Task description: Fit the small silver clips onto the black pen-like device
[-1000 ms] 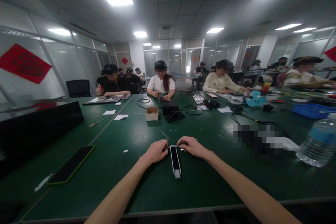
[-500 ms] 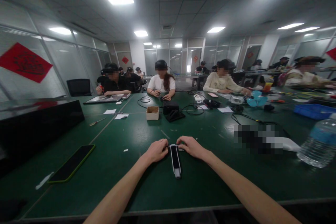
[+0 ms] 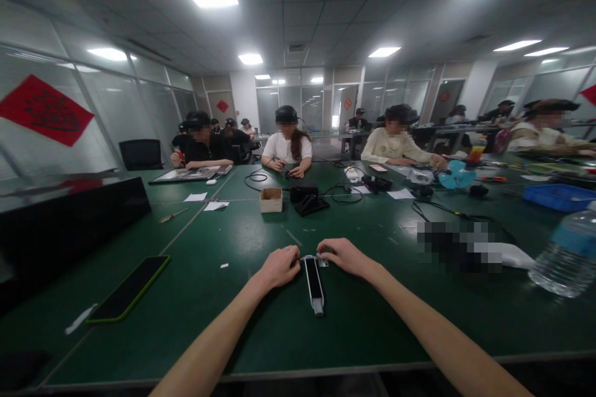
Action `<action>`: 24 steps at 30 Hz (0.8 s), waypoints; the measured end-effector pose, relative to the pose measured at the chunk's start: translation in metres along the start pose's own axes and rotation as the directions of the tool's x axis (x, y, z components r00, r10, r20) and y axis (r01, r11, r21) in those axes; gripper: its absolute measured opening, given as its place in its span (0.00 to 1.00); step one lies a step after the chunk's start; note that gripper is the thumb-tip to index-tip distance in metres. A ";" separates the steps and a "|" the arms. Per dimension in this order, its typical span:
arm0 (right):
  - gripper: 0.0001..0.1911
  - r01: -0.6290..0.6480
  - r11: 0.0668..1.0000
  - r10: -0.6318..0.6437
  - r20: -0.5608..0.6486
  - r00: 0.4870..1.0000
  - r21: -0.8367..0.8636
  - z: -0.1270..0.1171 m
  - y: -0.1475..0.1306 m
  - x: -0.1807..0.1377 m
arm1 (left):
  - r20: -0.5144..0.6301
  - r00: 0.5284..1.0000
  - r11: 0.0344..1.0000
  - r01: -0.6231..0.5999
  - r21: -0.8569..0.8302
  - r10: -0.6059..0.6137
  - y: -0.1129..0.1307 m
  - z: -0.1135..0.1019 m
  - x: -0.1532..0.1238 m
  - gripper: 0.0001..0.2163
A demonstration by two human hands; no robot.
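lying flat on green table [image 3: 223, 223], slim black device [image 3: 313, 282] sits between hands; left hand [image 3: 279, 265] and right hand [image 3: 342, 256], fingers curled, pinch its far end; phone [image 3: 125, 290] well left.

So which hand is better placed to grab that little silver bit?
Probably the right hand: its fingertips are at the silver bit, while the left hand lies across the black gadget from it.
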State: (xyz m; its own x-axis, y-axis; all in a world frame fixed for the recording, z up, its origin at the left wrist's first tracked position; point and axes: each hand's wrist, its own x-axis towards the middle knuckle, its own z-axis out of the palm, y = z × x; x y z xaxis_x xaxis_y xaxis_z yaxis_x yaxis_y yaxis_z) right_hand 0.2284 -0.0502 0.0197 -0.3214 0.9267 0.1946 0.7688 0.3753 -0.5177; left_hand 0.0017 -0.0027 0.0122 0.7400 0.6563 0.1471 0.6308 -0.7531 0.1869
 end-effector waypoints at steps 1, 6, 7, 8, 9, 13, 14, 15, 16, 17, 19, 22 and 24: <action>0.10 -0.003 1.000 0.002 -0.030 1.000 -0.030 -0.005 0.005 0.000 | 0.003 1.000 1.000 0.002 0.004 -0.002 0.001 0.000 0.000 0.05; 0.11 -0.100 0.971 0.076 -0.115 0.990 -0.219 -0.029 0.031 -0.005 | 0.005 1.000 1.000 0.002 0.028 -0.002 0.004 -0.001 0.001 0.05; 0.11 -0.123 0.961 0.104 -0.088 0.991 -0.248 -0.033 0.036 -0.007 | 0.007 1.000 0.999 0.010 0.035 -0.010 0.004 0.000 0.001 0.05; 0.11 -0.142 0.953 0.131 -0.058 0.990 -0.269 -0.035 0.039 -0.008 | 0.010 1.000 0.999 0.019 0.040 -0.019 0.005 0.000 0.001 0.05; 0.10 -0.158 0.946 0.156 -0.031 0.987 -0.283 -0.036 0.042 -0.010 | 0.013 1.000 0.999 0.028 0.045 -0.029 0.005 0.001 0.001 0.05; 0.10 -0.200 0.935 0.213 0.013 0.977 -0.291 -0.034 0.048 -0.011 | 0.014 0.999 0.998 0.048 0.042 -0.049 0.006 0.003 0.001 0.05; 0.09 -0.208 0.933 0.222 0.014 0.975 -0.292 -0.032 0.048 -0.011 | 0.009 0.999 0.998 0.050 0.043 -0.051 0.006 0.003 0.001 0.04; 0.09 -0.215 0.931 0.230 0.016 0.973 -0.294 -0.031 0.048 -0.011 | 0.003 0.999 0.998 0.052 0.044 -0.052 0.006 0.003 0.001 0.04; 0.09 -0.223 0.928 0.239 0.019 0.971 -0.297 -0.029 0.048 -0.011 | -0.001 0.999 0.998 0.054 0.045 -0.054 0.006 0.003 0.001 0.04; 0.09 -0.232 0.925 0.250 0.021 0.968 -0.300 -0.028 0.048 -0.010 | -0.005 0.998 0.997 0.056 0.045 -0.056 0.006 0.003 0.001 0.04; 0.09 -0.247 0.922 0.266 0.027 0.963 -0.298 -0.026 0.048 -0.010 | -0.011 0.998 0.998 0.058 0.038 -0.057 0.006 0.004 0.001 0.04; 0.07 -0.257 0.920 0.279 0.035 0.960 -0.297 -0.025 0.048 -0.009 | -0.020 0.999 0.999 0.048 0.014 -0.048 0.006 0.004 0.001 0.03; 0.08 -0.249 0.913 0.275 0.038 0.961 -0.322 -0.024 0.047 -0.008 | -0.026 0.999 0.999 0.041 -0.003 -0.041 0.005 0.003 0.001 0.03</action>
State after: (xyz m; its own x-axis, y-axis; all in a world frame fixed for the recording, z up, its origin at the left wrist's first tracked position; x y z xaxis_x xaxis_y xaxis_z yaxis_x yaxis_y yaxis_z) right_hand 0.2805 -0.0396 0.0142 -0.1184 0.9929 0.0125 0.9603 0.1177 -0.2530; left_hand 0.0066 -0.0062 0.0101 0.7070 0.6878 0.1645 0.6601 -0.7253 0.1955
